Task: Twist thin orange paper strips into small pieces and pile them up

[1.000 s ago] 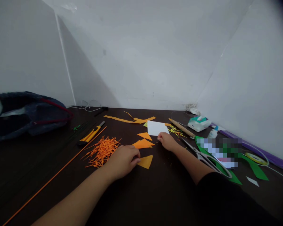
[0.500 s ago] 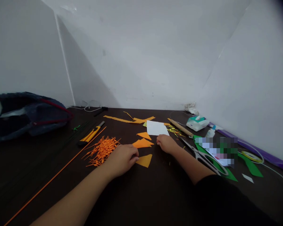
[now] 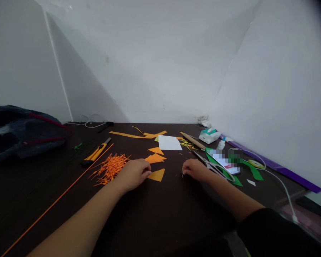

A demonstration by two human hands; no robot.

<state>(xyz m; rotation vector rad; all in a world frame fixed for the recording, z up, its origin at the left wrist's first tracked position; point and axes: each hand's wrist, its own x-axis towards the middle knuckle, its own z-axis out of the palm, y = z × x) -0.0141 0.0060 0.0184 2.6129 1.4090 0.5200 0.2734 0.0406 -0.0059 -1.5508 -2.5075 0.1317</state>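
Observation:
My left hand (image 3: 135, 172) rests on the dark table, fingers curled together. Its fingertips meet the left end of a mustard paper piece (image 3: 157, 175); whatever they pinch is hidden. Beside that hand lies a heap of thin orange twisted pieces (image 3: 112, 167). Orange paper pieces (image 3: 155, 158) lie just beyond. My right hand (image 3: 194, 169) is down on the table, thumb and fingertips closed on a tiny thin yellow scrap (image 3: 182, 175). Scissors (image 3: 212, 166) lie right behind it. A white paper square (image 3: 169, 142) lies farther back, with yellow shreds (image 3: 186, 144) at its right.
To the left are a yellow utility knife (image 3: 97, 152), a long orange stick (image 3: 56, 201) and a dark blue bag (image 3: 24, 134). On the right lie a wooden-handled tool (image 3: 193, 141), a phone (image 3: 222, 161), green paper (image 3: 254, 171), a small bottle (image 3: 220, 144) and a tissue pack (image 3: 209, 136).
My right hand has come back from beside the white paper toward me, onto the small yellow scrap. The left hand stays by the mustard paper. The view has shifted to the right.

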